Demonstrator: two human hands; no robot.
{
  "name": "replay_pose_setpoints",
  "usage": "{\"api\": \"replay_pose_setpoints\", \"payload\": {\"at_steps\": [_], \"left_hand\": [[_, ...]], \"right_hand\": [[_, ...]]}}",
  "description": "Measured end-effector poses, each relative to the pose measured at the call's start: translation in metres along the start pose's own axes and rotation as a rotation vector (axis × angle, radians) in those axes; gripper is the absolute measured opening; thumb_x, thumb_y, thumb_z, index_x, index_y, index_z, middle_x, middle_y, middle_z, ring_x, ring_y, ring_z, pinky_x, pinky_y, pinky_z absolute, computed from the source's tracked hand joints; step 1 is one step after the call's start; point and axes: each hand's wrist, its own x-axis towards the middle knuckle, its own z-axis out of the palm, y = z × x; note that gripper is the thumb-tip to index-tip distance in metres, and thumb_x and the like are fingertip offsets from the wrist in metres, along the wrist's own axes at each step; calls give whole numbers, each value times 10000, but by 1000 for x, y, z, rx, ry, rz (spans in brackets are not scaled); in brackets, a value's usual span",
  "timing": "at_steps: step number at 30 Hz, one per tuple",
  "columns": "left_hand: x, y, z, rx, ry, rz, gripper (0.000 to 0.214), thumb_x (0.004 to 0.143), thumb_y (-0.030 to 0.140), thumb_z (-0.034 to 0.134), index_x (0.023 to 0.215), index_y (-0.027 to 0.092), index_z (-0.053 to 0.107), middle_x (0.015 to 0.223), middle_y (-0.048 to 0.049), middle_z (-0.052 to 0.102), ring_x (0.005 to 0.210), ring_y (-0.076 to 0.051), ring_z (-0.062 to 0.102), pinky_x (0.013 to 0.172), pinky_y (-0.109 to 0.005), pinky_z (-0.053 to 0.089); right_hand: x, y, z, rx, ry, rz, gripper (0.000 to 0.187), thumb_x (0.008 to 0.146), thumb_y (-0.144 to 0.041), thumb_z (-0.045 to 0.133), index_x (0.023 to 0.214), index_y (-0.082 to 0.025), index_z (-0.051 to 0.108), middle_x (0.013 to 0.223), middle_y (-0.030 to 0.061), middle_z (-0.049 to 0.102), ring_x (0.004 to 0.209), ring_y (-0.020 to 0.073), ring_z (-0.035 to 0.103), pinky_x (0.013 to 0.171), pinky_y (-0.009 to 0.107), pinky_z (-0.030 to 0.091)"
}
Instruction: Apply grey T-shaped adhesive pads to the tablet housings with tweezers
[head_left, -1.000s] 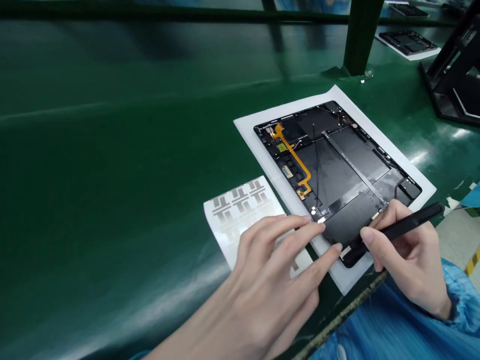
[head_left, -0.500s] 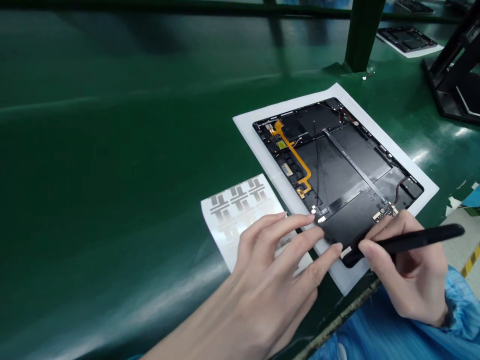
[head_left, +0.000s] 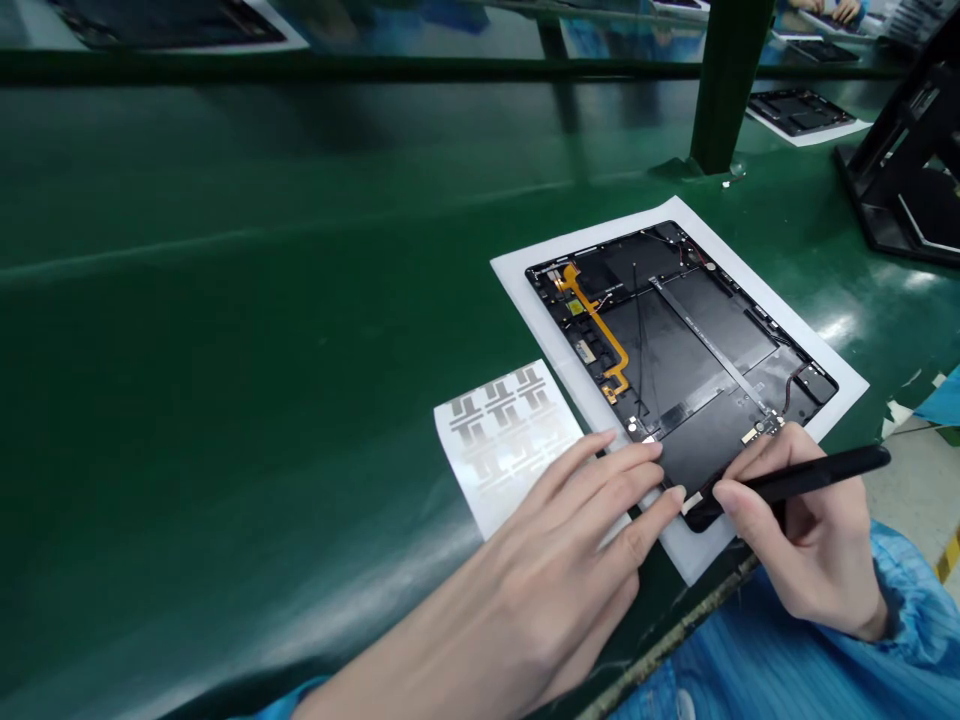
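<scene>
In the head view, the left hand (head_left: 577, 530) lies with fingers a little spread and not gripping anything. Its fingertips (head_left: 675, 493) touch the lower edge of an opened tablet housing (head_left: 675, 370), and the hand covers the lower corner of a sheet of printed labels (head_left: 502, 440). The right hand (head_left: 806, 540) is pinching a black pen-shaped tool (head_left: 817, 475) between thumb and fingers, and the tip of this tool is hidden behind the fingers. A small circuit board (head_left: 763, 430) sits just above these fingers, and an orange flex cable (head_left: 600, 325) runs along the opposite side of the housing. The housing lies on a white sheet (head_left: 787, 280), on the green worktop (head_left: 225, 300), near the person's right side. A blue sleeve (head_left: 900, 570) covers the right wrist. Farther away stand a dark green post (head_left: 726, 90) and a black stand (head_left: 900, 190). Another housing (head_left: 799, 112) lies beyond them, and a co-worker's hands (head_left: 825, 10) are at the top edge.
</scene>
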Motion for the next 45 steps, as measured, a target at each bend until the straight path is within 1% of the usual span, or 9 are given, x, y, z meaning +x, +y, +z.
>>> {"api": "replay_pose_setpoints", "payload": {"at_steps": [6, 10, 17, 25, 29, 33, 37, 42, 45], "left_hand": [[3, -3, -11, -30, -68, 94, 350, 901, 26, 394, 1164, 93, 615, 1195, -84, 660, 1316, -177, 460, 1177, -319, 331], [0, -2, -7, -63, 3, 48, 363, 906, 39, 373, 1131, 128, 643, 1154, -54, 687, 1308, -167, 480, 1196, -338, 303], [1, -8, -18, 16, -139, 129, 299, 920, 75, 464, 1151, 120, 648, 1188, -22, 681, 1312, -184, 483, 1223, -340, 217], [4, -10, -17, 33, -151, 159, 268, 937, 84, 455, 1129, 117, 640, 1133, -26, 700, 1258, -181, 532, 1222, -343, 196], [0, -7, -13, 37, -133, 125, 292, 928, 77, 427, 1133, 116, 631, 1113, -32, 701, 1236, -195, 540, 1213, -355, 196], [-6, -2, -6, 25, -75, 61, 385, 891, 35, 360, 1131, 152, 638, 1094, -28, 702, 1286, -205, 491, 1205, -391, 190], [-4, 1, -6, 82, -107, 58, 355, 927, 111, 371, 1114, 181, 665, 1080, -15, 703, 1225, -202, 527, 1208, -335, 112], [-1, 7, -4, 139, -150, -5, 380, 967, 167, 330, 1154, 150, 660, 1119, -65, 681, 1238, -272, 492, 1190, -428, 106], [-2, 16, 0, 172, -131, -25, 403, 968, 181, 305, 1103, 149, 684, 1072, -69, 686, 1175, -250, 528, 1189, -406, 114]], "right_hand": [[24, -1, -20, 138, -215, -52, 70, 923, -219, 586, 872, -178, 563, 771, 20, 607, 586, 115, 569, 500, 223, 461], [35, -2, -22, 94, -306, -101, 98, 916, -226, 567, 838, -182, 528, 719, 26, 606, 644, 157, 621, 521, 243, 489], [32, 0, -18, 4, -281, -130, 113, 925, -229, 528, 823, -186, 502, 669, 17, 586, 606, 156, 595, 508, 247, 470], [32, -4, -10, -45, -239, -216, 93, 926, -189, 489, 833, -193, 485, 706, 19, 575, 586, 133, 559, 512, 244, 457], [30, -3, -11, -5, -228, -158, 89, 911, -179, 504, 828, -197, 476, 684, 11, 557, 582, 139, 560, 506, 252, 451], [26, -1, -12, 31, -126, -79, 90, 897, -193, 539, 827, -200, 482, 673, 0, 520, 598, 151, 552, 515, 269, 433], [23, 1, -12, 42, -80, -38, 103, 899, -195, 544, 817, -204, 482, 662, -7, 499, 597, 147, 517, 512, 269, 404], [23, 1, -12, 66, -61, -7, 106, 898, -196, 560, 815, -205, 494, 658, -14, 498, 604, 140, 516, 503, 253, 388], [23, 1, -11, 75, -40, 14, 120, 900, -204, 565, 802, -203, 496, 658, -16, 495, 600, 135, 507, 504, 251, 381]]}}
